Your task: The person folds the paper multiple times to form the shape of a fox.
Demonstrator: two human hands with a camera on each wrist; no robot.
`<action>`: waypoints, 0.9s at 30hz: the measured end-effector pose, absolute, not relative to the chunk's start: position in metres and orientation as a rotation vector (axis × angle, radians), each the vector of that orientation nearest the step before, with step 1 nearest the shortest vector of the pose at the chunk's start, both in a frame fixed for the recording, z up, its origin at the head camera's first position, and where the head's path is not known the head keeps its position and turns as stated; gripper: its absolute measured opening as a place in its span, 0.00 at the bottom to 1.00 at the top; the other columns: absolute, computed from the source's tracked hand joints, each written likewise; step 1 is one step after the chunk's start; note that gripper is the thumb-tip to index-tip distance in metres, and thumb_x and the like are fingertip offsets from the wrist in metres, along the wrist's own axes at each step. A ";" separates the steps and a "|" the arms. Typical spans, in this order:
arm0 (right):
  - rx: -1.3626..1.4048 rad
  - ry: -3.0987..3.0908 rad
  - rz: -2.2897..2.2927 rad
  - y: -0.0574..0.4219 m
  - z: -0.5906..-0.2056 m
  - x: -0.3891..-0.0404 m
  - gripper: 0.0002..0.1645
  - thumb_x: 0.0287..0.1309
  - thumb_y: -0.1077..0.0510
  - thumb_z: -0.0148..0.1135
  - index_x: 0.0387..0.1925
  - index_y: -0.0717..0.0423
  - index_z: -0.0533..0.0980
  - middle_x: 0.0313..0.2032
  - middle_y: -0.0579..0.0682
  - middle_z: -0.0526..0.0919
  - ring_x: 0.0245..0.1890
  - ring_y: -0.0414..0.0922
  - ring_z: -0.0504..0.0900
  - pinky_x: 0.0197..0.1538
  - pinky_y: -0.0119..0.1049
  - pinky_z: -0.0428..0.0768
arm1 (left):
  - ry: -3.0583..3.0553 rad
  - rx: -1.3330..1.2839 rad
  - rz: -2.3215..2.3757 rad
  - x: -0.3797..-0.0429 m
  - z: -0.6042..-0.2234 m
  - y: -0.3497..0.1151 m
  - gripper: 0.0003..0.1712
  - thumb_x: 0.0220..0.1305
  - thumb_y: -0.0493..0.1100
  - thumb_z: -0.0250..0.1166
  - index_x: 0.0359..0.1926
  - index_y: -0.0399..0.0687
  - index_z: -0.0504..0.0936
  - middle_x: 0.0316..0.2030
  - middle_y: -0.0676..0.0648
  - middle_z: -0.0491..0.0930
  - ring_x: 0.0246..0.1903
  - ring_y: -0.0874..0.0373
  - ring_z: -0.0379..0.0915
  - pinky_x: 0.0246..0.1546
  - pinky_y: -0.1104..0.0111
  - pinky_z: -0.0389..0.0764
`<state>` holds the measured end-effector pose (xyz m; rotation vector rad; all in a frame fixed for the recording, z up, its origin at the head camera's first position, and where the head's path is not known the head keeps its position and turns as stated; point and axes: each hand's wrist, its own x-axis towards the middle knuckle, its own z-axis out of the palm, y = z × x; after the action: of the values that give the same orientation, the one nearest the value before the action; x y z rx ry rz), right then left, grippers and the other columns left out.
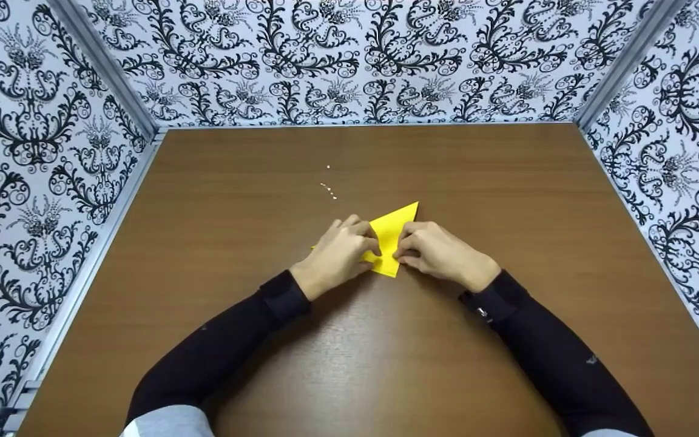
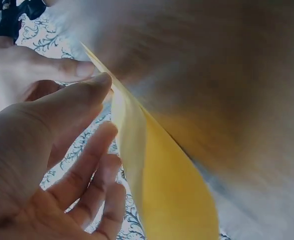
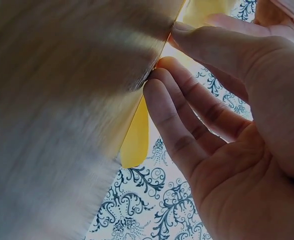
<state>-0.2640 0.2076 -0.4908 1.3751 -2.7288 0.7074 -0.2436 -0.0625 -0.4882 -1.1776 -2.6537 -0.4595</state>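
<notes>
A folded sheet of yellow paper (image 1: 393, 226) lies on the wooden table between the two hands, one pointed corner toward the back. My left hand (image 1: 338, 250) covers its left part, and only a small tip shows beyond that hand. In the left wrist view the thumb and forefinger pinch the paper (image 2: 179, 195), which rises in a curved flap beside the other fingers. My right hand (image 1: 440, 250) holds the right edge near the front corner. Its thumb and fingertips close on the thin edge of the paper (image 3: 136, 142) in the right wrist view.
Several tiny white specks (image 1: 329, 192) lie on the brown table (image 1: 252, 182) behind the paper. Panels with black scroll patterns (image 1: 325, 67) stand at the back and both sides, joined by grey metal posts (image 1: 107, 67).
</notes>
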 end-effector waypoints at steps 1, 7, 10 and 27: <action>1.371 -2.736 0.707 0.208 -0.491 -0.264 0.06 0.70 0.67 0.82 0.46 0.59 0.96 0.47 0.54 0.92 0.48 0.49 0.93 0.52 0.45 0.95 | -2.654 -1.169 -0.452 -0.244 -0.489 -0.064 0.12 0.66 0.42 0.89 0.49 0.52 0.99 0.57 0.45 0.93 0.58 0.44 0.84 0.50 0.51 0.86; 1.353 -2.761 0.695 0.208 -0.491 -0.264 0.06 0.72 0.66 0.82 0.47 0.58 0.96 0.47 0.54 0.91 0.47 0.49 0.93 0.53 0.45 0.95 | -2.669 -1.196 -0.531 -0.251 -0.494 -0.075 0.14 0.67 0.42 0.88 0.52 0.50 0.99 0.71 0.39 0.86 0.66 0.38 0.83 0.63 0.48 0.90; 1.340 -2.781 0.698 0.208 -0.490 -0.264 0.06 0.72 0.65 0.82 0.48 0.57 0.96 0.47 0.54 0.91 0.47 0.50 0.93 0.54 0.46 0.95 | -2.683 -1.219 -0.580 -0.254 -0.495 -0.078 0.15 0.69 0.42 0.87 0.54 0.46 0.99 0.72 0.37 0.85 0.66 0.36 0.83 0.67 0.50 0.90; 1.371 -2.753 0.689 0.207 -0.491 -0.264 0.06 0.70 0.64 0.83 0.47 0.57 0.96 0.47 0.54 0.92 0.46 0.49 0.93 0.53 0.45 0.96 | -2.769 -1.161 -0.586 -0.258 -0.494 -0.081 0.19 0.68 0.44 0.87 0.56 0.42 0.97 0.72 0.37 0.86 0.64 0.35 0.88 0.68 0.50 0.91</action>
<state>-0.2642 0.2073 -0.4908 1.3714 -2.7531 0.6891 -0.2583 -0.0805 -0.4937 -1.1610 -2.7690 -0.5864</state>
